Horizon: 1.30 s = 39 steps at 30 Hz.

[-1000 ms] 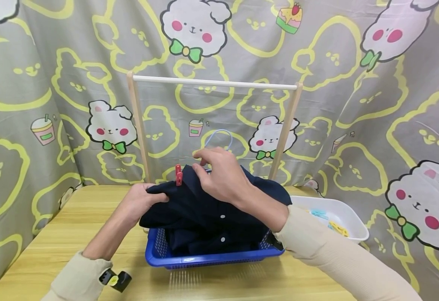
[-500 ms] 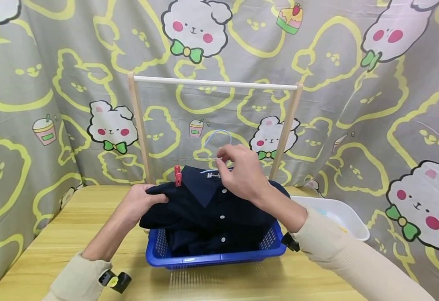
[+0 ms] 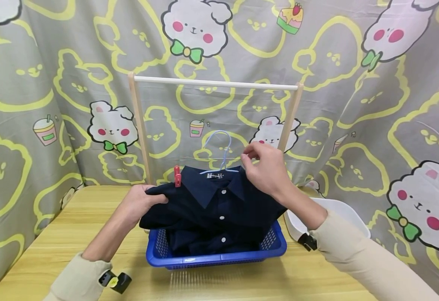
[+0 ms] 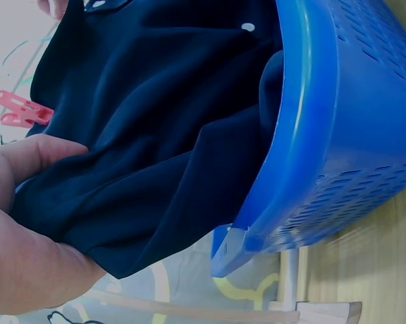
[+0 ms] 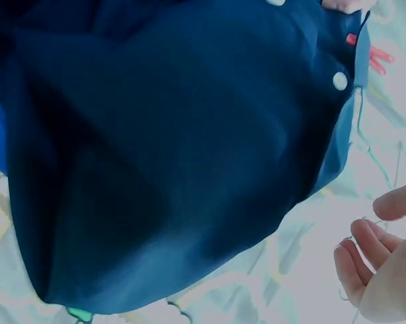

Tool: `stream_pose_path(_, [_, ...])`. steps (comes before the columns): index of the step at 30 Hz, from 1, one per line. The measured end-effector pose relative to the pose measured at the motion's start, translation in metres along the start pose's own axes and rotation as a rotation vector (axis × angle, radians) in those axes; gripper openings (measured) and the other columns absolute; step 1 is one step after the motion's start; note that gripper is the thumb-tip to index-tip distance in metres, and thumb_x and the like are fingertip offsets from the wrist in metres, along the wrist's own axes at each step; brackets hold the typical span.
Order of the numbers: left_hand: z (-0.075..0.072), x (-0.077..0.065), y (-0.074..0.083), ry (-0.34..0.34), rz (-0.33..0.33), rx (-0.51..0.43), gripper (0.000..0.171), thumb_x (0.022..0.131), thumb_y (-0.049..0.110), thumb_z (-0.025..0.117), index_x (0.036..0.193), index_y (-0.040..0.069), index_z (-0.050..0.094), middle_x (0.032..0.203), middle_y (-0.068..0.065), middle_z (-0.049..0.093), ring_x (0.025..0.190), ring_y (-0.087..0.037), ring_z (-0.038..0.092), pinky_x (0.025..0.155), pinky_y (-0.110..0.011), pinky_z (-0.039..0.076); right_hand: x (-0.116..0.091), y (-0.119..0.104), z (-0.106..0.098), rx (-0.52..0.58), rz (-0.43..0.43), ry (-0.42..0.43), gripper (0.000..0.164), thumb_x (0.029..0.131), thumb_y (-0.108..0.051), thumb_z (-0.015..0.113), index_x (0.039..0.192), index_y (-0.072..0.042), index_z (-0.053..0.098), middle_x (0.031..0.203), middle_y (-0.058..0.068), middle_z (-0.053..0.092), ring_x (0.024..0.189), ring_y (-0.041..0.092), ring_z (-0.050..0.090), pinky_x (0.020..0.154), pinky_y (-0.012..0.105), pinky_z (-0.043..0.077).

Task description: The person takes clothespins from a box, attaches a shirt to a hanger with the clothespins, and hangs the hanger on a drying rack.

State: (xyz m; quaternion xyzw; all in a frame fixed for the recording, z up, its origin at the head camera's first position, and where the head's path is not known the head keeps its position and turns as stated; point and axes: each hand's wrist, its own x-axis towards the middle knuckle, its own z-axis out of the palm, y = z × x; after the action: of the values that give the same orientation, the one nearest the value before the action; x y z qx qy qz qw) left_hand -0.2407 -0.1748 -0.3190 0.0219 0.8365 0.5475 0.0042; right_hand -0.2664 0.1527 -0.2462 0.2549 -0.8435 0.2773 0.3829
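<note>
A dark navy shirt point(image 3: 219, 205) with white buttons lies partly in the blue basket point(image 3: 219, 260), its collar raised toward me. A light-blue wire hanger point(image 3: 224, 158) stands in the neck, hook upward. Beside the collar, a red clothespin point(image 3: 177, 176) clips the shirt's left shoulder in the head view. My left hand point(image 3: 140, 202) pinches that shoulder between thumb and fingers. Near the other side of the collar is my right hand point(image 3: 269, 169). The right wrist view shows this hand point(image 5: 382, 270) apart from the cloth, fingers loosely bent, holding nothing.
A rack with wooden posts point(image 3: 139, 125) and a white top bar point(image 3: 215, 83) stands behind the basket. To the right sits a white tub point(image 3: 345, 213), partly hidden by my right forearm. A patterned curtain point(image 3: 355, 104) hangs around the wooden table point(image 3: 103, 194).
My right hand has moved right from over the collar, uncovering the hanger and neck label. The left hand keeps its pinch on the shirt.
</note>
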Motion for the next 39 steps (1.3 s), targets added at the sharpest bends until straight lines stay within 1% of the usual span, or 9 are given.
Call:
stream_pose_path(6, [0.0,0.0,-0.002,-0.007,-0.008,-0.019,0.028,0.083,0.016,0.077,0.064,0.01,0.057,0.071,0.003,0.059,0.078,-0.022,0.056,0.073,-0.034,0.047,0.0,0.019,-0.007,0.004,0.099,-0.03,0.008,0.091,-0.013,0.067,0.092,-0.006,0.072,0.081,0.007,0.075,0.076,0.022,0.072,0.076,0.043,0.055])
stream_pose_path(12, [-0.001,0.0,-0.004,-0.004,-0.006,-0.029,0.029,0.084,0.015,0.076,0.064,0.01,0.056,0.07,0.004,0.059,0.078,-0.022,0.056,0.073,-0.034,0.047,0.002,0.038,-0.012,-0.039,0.224,-0.109,0.016,0.097,-0.017,0.063,0.098,-0.004,0.071,0.084,0.011,0.074,0.078,0.028,0.07,0.075,0.046,0.054])
stream_pose_path(18, [-0.001,0.0,-0.004,-0.006,-0.001,-0.034,0.029,0.084,0.015,0.076,0.064,0.011,0.055,0.07,0.004,0.058,0.078,-0.022,0.055,0.074,-0.033,0.047,-0.003,0.068,-0.018,-0.118,0.367,-0.209,0.023,0.1,-0.018,0.055,0.101,0.0,0.069,0.089,0.016,0.072,0.078,0.031,0.066,0.068,0.04,0.051])
stream_pose_path(22, [-0.001,0.0,-0.004,-0.007,0.0,-0.041,0.028,0.083,0.014,0.077,0.064,0.011,0.056,0.069,0.005,0.059,0.077,-0.021,0.055,0.073,-0.033,0.047,-0.008,0.088,-0.022,-0.152,0.434,-0.242,0.025,0.1,-0.016,0.053,0.103,0.004,0.068,0.095,0.021,0.071,0.077,0.032,0.066,0.06,0.034,0.047])
stream_pose_path(25, [-0.001,0.0,-0.003,-0.005,0.001,-0.035,0.028,0.083,0.014,0.077,0.064,0.012,0.056,0.069,0.005,0.059,0.077,-0.021,0.055,0.073,-0.033,0.047,-0.012,0.102,-0.026,-0.168,0.485,-0.267,0.028,0.1,-0.017,0.052,0.105,0.006,0.066,0.096,0.024,0.069,0.076,0.033,0.064,0.058,0.033,0.045])
stream_pose_path(29, [-0.001,0.0,-0.002,-0.004,0.002,-0.023,0.031,0.082,0.015,0.077,0.062,0.013,0.053,0.068,0.005,0.057,0.077,-0.021,0.055,0.073,-0.033,0.046,-0.019,0.12,-0.03,-0.206,0.539,-0.293,0.033,0.1,-0.018,0.049,0.11,0.01,0.063,0.102,0.028,0.067,0.084,0.039,0.062,0.068,0.042,0.048])
stream_pose_path(33, [-0.001,0.0,-0.001,-0.004,-0.003,-0.022,0.032,0.082,0.014,0.077,0.062,0.013,0.053,0.069,0.005,0.058,0.077,-0.021,0.055,0.073,-0.033,0.047,-0.026,0.135,-0.032,-0.224,0.582,-0.313,0.037,0.099,-0.018,0.047,0.115,0.012,0.061,0.111,0.032,0.065,0.099,0.046,0.06,0.081,0.052,0.049])
stream_pose_path(36, [-0.001,0.001,-0.002,-0.001,-0.003,-0.019,0.033,0.083,0.015,0.077,0.062,0.013,0.052,0.069,0.004,0.057,0.078,-0.021,0.054,0.074,-0.033,0.046,-0.03,0.143,-0.033,-0.233,0.614,-0.332,0.04,0.097,-0.018,0.046,0.119,0.013,0.059,0.117,0.033,0.063,0.107,0.051,0.057,0.087,0.056,0.048])
stream_pose_path(39, [-0.001,0.001,-0.002,0.001,-0.002,-0.015,0.034,0.082,0.016,0.077,0.061,0.013,0.051,0.068,0.004,0.055,0.079,-0.022,0.054,0.074,-0.034,0.046,-0.036,0.152,-0.033,-0.244,0.646,-0.36,0.042,0.094,-0.017,0.046,0.121,0.014,0.058,0.121,0.035,0.061,0.112,0.053,0.055,0.09,0.058,0.047])
